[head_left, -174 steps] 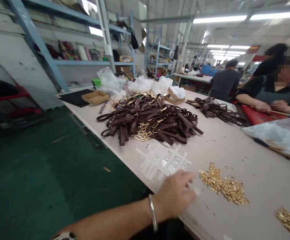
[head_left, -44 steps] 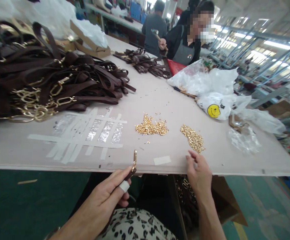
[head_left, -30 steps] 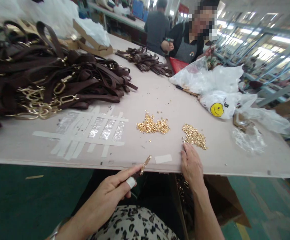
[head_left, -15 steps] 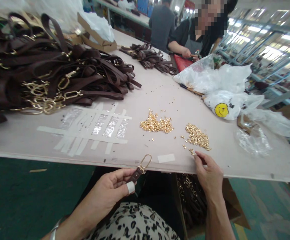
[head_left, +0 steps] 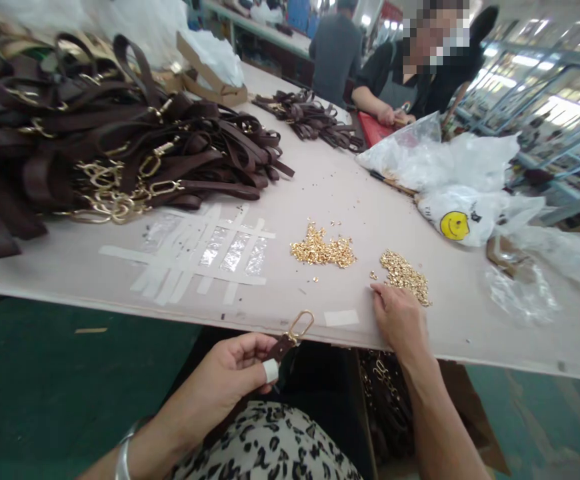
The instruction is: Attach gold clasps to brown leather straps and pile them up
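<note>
My left hand (head_left: 243, 370) is closed on a dark brown leather strap (head_left: 282, 348) just in front of the table edge. A gold oval ring clasp (head_left: 302, 324) sticks up from the strap's end. White tape (head_left: 271, 371) wraps my left thumb. My right hand (head_left: 403, 320) rests on the tabletop, fingers drawn together at the near side of a pile of small gold metal pieces (head_left: 401, 270). Whatever its fingertips hold is too small or hidden to make out. Left of that pile lies a second heap of small gold pieces (head_left: 323, 248).
A big heap of brown straps (head_left: 210, 153) covers the table's left, behind taped plastic strips (head_left: 210, 257). Plastic bags (head_left: 463, 193) lie on the right. Under the table edge stands a box of straps (head_left: 387, 400). Across the table a person (head_left: 395, 87) handles something.
My right hand has moved left and away from me, along the near side of the right gold pile. My left hand still holds the strap. The view has shifted slightly.
</note>
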Demonstrator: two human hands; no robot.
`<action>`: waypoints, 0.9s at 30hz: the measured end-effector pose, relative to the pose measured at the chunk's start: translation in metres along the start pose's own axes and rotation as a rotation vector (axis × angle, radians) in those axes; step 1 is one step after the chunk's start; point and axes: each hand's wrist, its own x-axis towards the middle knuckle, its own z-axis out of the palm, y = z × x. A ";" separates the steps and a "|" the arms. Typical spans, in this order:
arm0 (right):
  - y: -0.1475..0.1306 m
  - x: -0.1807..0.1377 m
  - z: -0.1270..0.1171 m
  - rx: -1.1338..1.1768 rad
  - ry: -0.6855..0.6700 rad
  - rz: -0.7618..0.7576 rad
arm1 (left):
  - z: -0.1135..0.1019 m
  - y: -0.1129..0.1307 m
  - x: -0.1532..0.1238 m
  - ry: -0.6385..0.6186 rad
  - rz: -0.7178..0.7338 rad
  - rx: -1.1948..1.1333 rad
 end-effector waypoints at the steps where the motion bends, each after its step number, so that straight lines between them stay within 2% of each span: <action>1: 0.001 0.002 0.000 -0.013 -0.010 -0.011 | 0.000 0.000 0.000 0.000 0.012 -0.016; 6: 0.010 0.005 0.004 -0.027 -0.025 -0.064 | 0.000 0.002 0.001 -0.012 0.075 -0.101; 12: 0.025 0.007 0.011 0.020 -0.016 -0.096 | -0.001 0.001 0.007 0.013 0.106 -0.092; 15: 0.033 0.010 0.009 0.052 0.012 -0.038 | -0.001 -0.001 0.009 0.022 0.131 -0.079; 17: 0.027 0.009 0.003 0.133 0.020 0.068 | 0.000 -0.003 0.011 0.044 0.148 -0.068; 19: 0.006 0.004 -0.006 0.333 0.017 0.201 | 0.003 -0.003 0.012 0.067 0.168 -0.045; 21: -0.029 -0.006 -0.017 0.636 0.008 0.292 | 0.005 -0.003 0.014 0.089 0.197 -0.020; 24: -0.091 -0.022 -0.029 1.039 -0.021 0.278 | 0.009 -0.002 0.015 0.108 0.249 0.022; 27: -0.134 -0.033 -0.031 1.169 0.028 0.184 | 0.012 -0.002 0.016 0.110 0.296 0.051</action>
